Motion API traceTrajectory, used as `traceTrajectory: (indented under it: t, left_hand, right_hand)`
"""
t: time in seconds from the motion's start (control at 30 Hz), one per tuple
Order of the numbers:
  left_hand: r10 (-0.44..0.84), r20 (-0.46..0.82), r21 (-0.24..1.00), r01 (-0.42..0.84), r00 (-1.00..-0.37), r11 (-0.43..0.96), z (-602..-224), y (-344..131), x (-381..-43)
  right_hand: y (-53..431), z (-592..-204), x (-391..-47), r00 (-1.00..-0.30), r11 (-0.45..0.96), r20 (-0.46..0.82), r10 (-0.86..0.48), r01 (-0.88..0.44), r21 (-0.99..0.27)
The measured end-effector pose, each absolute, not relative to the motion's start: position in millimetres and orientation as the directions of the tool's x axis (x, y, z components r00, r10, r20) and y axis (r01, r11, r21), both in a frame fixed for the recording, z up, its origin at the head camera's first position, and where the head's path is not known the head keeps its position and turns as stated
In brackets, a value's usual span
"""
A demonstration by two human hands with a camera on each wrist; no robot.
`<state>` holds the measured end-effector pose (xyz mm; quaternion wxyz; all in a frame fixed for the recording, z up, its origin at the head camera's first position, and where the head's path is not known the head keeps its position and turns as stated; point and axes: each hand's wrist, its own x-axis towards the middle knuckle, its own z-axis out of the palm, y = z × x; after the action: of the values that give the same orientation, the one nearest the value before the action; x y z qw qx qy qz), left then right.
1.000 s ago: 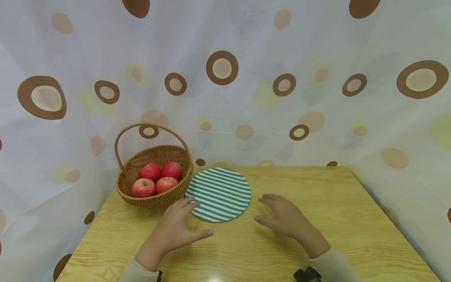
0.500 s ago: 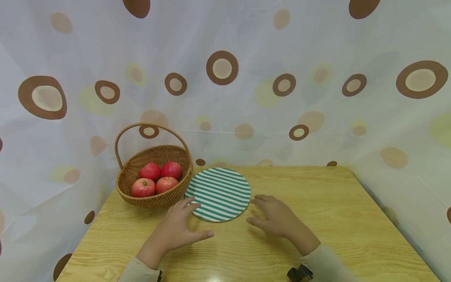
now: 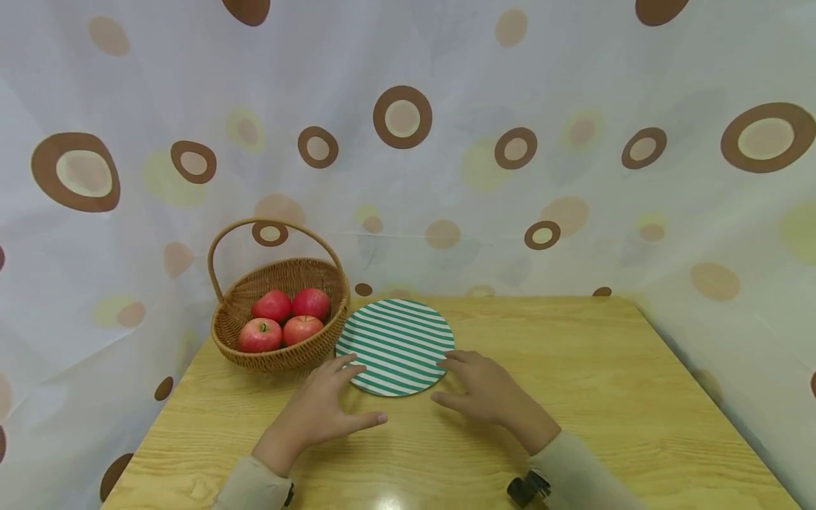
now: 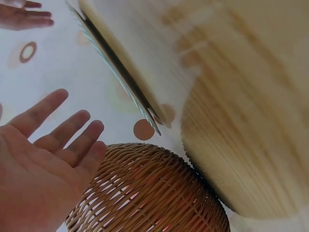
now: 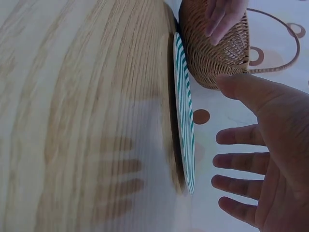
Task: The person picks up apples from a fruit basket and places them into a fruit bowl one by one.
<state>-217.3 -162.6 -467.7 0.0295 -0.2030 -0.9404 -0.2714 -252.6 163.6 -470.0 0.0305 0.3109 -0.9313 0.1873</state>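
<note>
A round placemat (image 3: 398,343) with green and white stripes lies on the wooden table (image 3: 561,368). My left hand (image 3: 321,407) is at its near left edge, fingers spread and relaxed, holding nothing. On the other side, my right hand (image 3: 487,389) hovers at the near right edge, fingertips overlapping the rim in the head view; its palm (image 5: 285,179) shows bare in the right wrist view. Left of the placemat stands a wicker basket (image 3: 280,361) with a tall handle and several red apples (image 3: 260,335) inside. The left fingers (image 4: 48,108) are close beside the basket's woven wall (image 4: 149,188).
A white curtain (image 3: 459,85) printed with brown and beige spots hangs behind and at both sides of the table. The basket's arched handle (image 3: 278,221) rises at the back left. Bare wood stretches right of the right hand.
My right hand has moved left, from beside the placemat to its near right edge. My left hand has barely shifted. The basket, apples and placemat have stayed in place.
</note>
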Motion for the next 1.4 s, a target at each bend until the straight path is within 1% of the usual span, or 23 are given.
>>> traceTrajectory:
  t: [0.1, 0.33, 0.63, 0.9, 1.1, 1.4]
  left_hand:
    - [0.369, 0.163, 0.493, 0.4, -0.915, 0.773, -467.7, -161.6, -219.5]
    - [0.392, 0.143, 0.47, 0.411, -0.909, 0.781, -466.4, -158.4, -227.6]
    - [0.417, 0.108, 0.482, 0.414, -0.903, 0.772, -467.2, -157.2, -238.8]
    - [0.423, 0.103, 0.48, 0.418, -0.9, 0.771, -468.4, -153.4, -248.2]
    - [0.436, 0.096, 0.477, 0.426, -0.895, 0.769, -468.4, -152.2, -253.9]
    - [0.408, 0.051, 0.485, 0.38, -0.911, 0.788, -472.4, -150.6, -263.3]
  right_hand:
    - [157.6, -470.4, -255.3, -0.8, 0.725, 0.169, -0.576, -0.595, -0.347]
    - [146.9, -473.3, -260.9, -0.807, 0.739, 0.155, -0.569, -0.585, -0.335]
    - [134.9, -471.9, -268.6, -0.821, 0.742, 0.114, -0.559, -0.557, -0.373]
    - [122.7, -472.1, -276.6, -0.825, 0.746, 0.107, -0.555, -0.55, -0.376]
    - [113.1, -474.9, -283.4, -0.84, 0.765, 0.062, -0.539, -0.519, -0.381]
    - [102.4, -481.7, -289.2, -0.846, 0.799, 0.032, -0.531, -0.514, -0.312]
